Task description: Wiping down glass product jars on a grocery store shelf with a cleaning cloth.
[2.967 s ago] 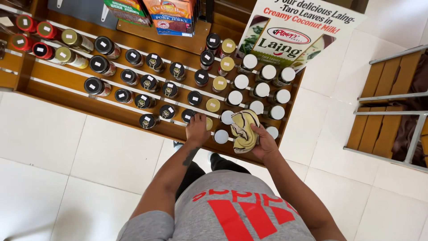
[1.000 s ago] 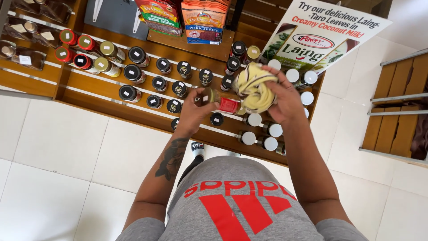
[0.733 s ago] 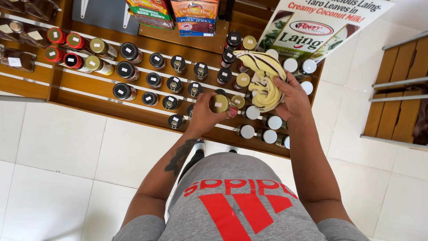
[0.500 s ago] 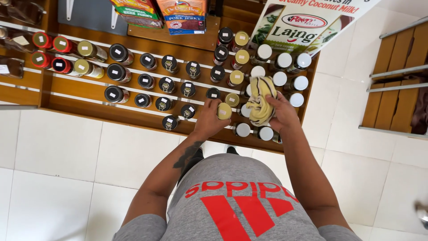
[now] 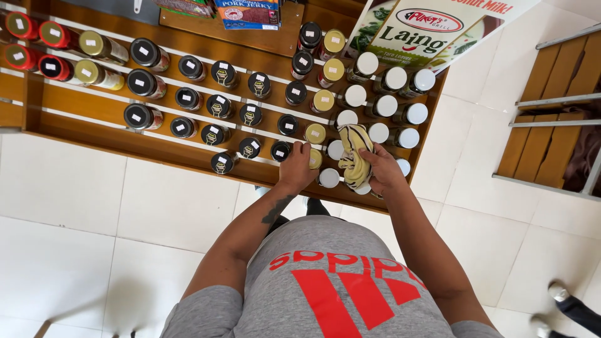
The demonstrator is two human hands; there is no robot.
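Left hand (image 5: 296, 168) lower, on gold-lidded jar (image 5: 314, 158)

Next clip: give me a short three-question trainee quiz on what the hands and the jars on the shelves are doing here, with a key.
1. True or false: the right hand holds a striped yellow and white cloth.
2. Which jar is the left hand on? A. a red-lidded jar at the far left. B. a gold-lidded jar on the lowest shelf row. C. a white-lidded jar on the floor.
3. Fill in: the jars directly to the left of the left hand, such as the one at, have ____ lids.

Key: 1 true. 2 B, the fingers rest on the gold lid, with the cloth just to its right. 3 black.
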